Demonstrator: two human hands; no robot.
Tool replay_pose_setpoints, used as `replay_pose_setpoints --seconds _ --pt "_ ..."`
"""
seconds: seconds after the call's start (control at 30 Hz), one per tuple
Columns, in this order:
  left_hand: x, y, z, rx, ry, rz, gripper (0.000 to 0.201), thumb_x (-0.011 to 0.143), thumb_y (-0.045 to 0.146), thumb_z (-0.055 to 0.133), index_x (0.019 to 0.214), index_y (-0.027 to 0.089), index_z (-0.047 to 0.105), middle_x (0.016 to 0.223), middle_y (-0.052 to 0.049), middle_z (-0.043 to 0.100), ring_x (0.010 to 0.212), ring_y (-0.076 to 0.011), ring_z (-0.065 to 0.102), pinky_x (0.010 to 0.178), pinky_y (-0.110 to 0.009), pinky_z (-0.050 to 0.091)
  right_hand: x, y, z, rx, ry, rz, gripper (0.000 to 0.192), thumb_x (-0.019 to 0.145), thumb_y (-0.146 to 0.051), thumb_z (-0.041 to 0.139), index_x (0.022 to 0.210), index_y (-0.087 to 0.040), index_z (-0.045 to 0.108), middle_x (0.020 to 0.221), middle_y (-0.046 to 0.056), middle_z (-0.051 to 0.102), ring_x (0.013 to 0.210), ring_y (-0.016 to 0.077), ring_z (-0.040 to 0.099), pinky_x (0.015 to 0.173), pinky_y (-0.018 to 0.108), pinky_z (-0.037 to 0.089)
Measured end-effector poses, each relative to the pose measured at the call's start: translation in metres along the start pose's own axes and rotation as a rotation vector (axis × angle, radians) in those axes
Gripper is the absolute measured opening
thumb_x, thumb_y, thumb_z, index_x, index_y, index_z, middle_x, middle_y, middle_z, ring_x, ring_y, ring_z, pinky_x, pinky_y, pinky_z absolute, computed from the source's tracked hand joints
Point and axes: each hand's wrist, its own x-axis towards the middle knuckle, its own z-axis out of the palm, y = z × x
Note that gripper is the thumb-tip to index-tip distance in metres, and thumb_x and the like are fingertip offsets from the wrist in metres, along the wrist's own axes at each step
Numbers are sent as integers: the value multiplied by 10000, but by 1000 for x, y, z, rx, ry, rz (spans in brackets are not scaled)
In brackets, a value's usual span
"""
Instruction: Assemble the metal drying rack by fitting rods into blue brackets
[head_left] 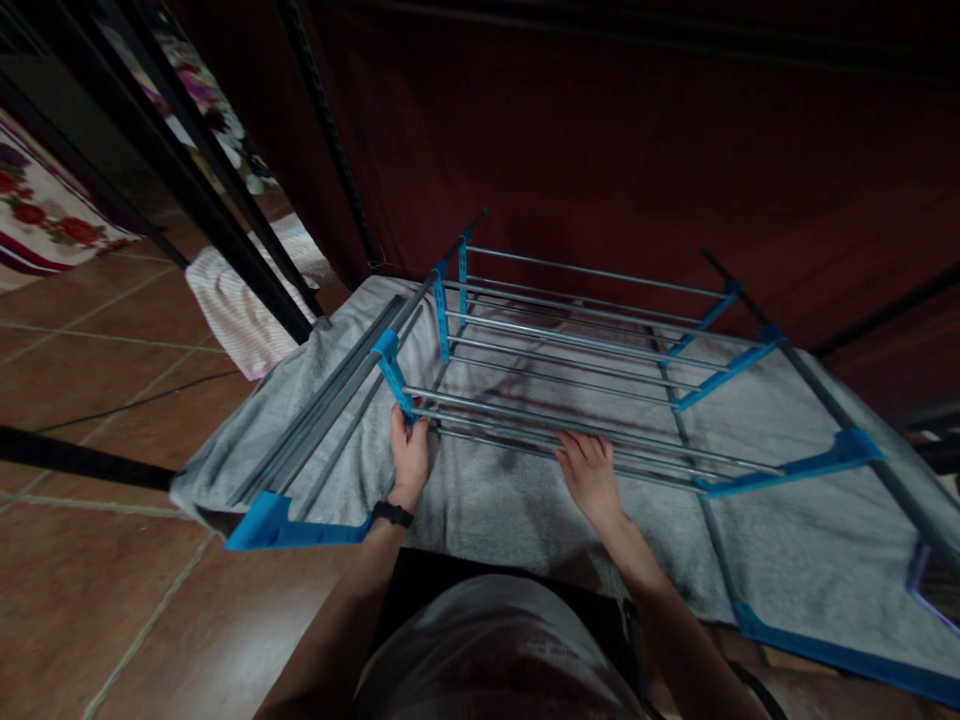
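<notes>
A metal rack [570,330] of grey rods with blue plastic brackets lies on a grey cloth [495,500] spread over the floor. My left hand [409,455] grips the near-left blue bracket [391,370] where the lowest rods meet it; a black band circles that wrist. My right hand [592,475] rests with fingers spread on the nearest rods [517,420], a little right of the left hand.
Brown floor tiles [97,400] extend to the left. A pink-and-white striped cloth [240,315] lies beyond the grey one. Black slanted poles [187,180] stand at the upper left. A dark red curtain [600,130] hangs behind. A floral rug [45,215] shows far left.
</notes>
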Motion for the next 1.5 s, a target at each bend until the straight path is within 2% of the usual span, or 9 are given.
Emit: replay_pose_setpoints --seconds 0.2,0.4,0.67,0.9,1.03,1.1,1.2,1.3,1.5 --pt "-1 3 0 14 -9 -18 310 885 418 614 1142 245 618 1146 -59 657 1109 -220 587 1059 -383 414 6 1 6 -39 -70 -18 282 1039 -281 445 1221 -205 646 1008 74 709 953 232 600 911 381 384" --pt "-2 7 2 92 -5 -11 405 906 538 581 1169 230 587 1158 -84 649 1114 -240 589 1045 -403 430 8 3 6 15 -135 5 307 1025 -265 440 1230 -230 666 998 89 711 935 256 602 850 397 387" --pt "-3 7 1 164 8 33 357 924 538 539 1110 238 595 1086 -83 658 1045 -242 603 996 -410 468 9 4 5 26 -158 24 312 1030 -278 443 1237 -236 673 1033 95 707 944 256 605 873 409 401" --pt "1 10 2 189 -15 46 378 935 512 523 1155 212 592 1155 -105 639 1088 -241 597 1023 -412 454 11 5 8 -2 -162 38 286 1041 -296 457 1221 -242 673 1037 78 711 945 230 615 874 390 414" --pt "-5 11 0 280 -1 34 448 955 506 489 1230 162 571 1180 -133 622 1102 -260 580 1035 -461 442 12 3 6 8 -156 50 253 1029 -284 499 1207 -249 675 1071 68 719 967 219 621 897 384 419" --pt "-13 12 -3 353 36 83 499 955 467 498 1328 136 517 1287 -168 570 1196 -284 540 1059 -491 426 14 3 4 8 -167 51 250 1021 -280 517 1219 -259 669 1086 63 721 988 220 622 908 386 423" --pt "-29 18 -9 448 51 247 543 939 384 539 1409 126 456 1387 -199 486 1317 -330 455 1092 -555 394 15 3 3 6 -169 51 257 1022 -291 518 1231 -260 666 1097 60 720 1007 215 621 921 385 424" --pt "-41 26 -9 490 -59 442 486 926 328 558 1376 154 499 1362 -193 507 1340 -352 435 1126 -598 343 16 4 3 1 -182 51 261 1025 -308 517 1232 -258 667 1088 56 719 1006 209 618 918 375 424" --pt "-35 43 27 556 -528 657 338 947 336 530 1256 232 620 1205 -130 663 1208 -315 569 1144 -559 292 17 4 1 3 -199 49 276 1034 -329 491 1240 -261 662 1079 48 713 1002 206 609 924 376 429"
